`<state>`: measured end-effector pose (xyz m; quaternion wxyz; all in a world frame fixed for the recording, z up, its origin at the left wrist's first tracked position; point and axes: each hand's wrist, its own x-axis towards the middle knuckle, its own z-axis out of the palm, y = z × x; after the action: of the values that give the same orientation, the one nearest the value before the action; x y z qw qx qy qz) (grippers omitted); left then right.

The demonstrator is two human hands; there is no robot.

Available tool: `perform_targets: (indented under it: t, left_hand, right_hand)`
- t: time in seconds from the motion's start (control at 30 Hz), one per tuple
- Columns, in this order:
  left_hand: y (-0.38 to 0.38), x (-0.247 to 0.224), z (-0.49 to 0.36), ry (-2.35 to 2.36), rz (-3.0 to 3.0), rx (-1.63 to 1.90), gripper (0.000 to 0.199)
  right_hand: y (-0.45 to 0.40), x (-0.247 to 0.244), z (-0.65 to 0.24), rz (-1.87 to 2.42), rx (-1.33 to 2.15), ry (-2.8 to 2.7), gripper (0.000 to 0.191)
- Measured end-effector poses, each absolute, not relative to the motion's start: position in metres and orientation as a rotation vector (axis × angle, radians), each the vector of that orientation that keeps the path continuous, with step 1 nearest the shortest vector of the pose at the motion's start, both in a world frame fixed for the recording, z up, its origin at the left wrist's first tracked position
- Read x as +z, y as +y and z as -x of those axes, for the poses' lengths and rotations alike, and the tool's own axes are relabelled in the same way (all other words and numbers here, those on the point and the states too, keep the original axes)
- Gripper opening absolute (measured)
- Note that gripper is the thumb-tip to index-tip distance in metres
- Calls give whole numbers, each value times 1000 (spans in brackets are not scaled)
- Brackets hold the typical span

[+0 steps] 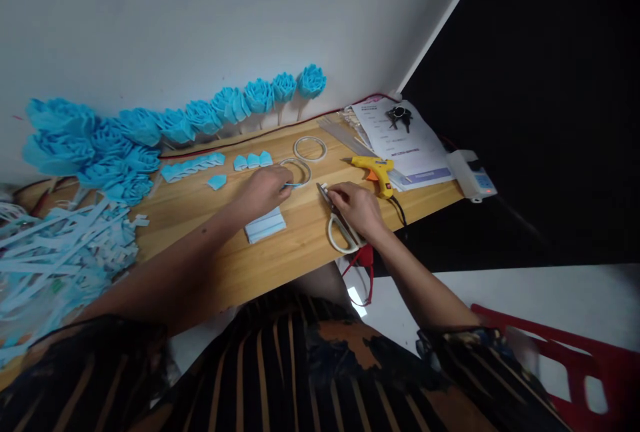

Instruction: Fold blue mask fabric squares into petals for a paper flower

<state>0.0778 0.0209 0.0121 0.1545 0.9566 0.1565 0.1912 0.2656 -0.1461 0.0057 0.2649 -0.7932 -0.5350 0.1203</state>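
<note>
My left hand (pixel 267 190) is closed at the fingertips on a thin blue strip (pixel 296 185), which shows only as a narrow edge beside a tape roll (pixel 306 164). Below that hand lies a stack of folded light-blue pieces (pixel 265 225). My right hand (pixel 357 207) has its fingers pinched together, with a small white piece (pixel 325 187) at their tips. Scissors with white handles (pixel 342 239) lie under and beside this hand, partly covered by it. A second tape roll (pixel 311 139) sits just behind the first.
Several blue flowers (pixel 200 116) stand along the wall. Folded blue petals (pixel 193 167) lie in rows. A yellow glue gun (pixel 380 172), a paper sheet (pixel 407 139) with keys (pixel 399 116), and a power strip (pixel 473 179) are at right. Paper scraps (pixel 65 252) heap up at left.
</note>
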Motion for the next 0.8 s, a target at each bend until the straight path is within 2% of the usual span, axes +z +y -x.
perform_targets:
  t: [0.2,0.4,0.57,0.8]
  left_hand:
    - [31,27,-107,527,-2690,710,13]
    - [33,29,-116,546,-2328,888,3]
    - [19,37,-82,791,-1807,785,10]
    - [-5,42,-40,833,-1256,672,21]
  right_hand:
    - [-140,-2,-257,2174,196,-1423,18]
    - [-137,-11,-257,2146,172,-1407,18]
    - [-135,-15,-261,2128,231,-1392,18]
    - [-133,-17,-264,2161,269,-1326,21]
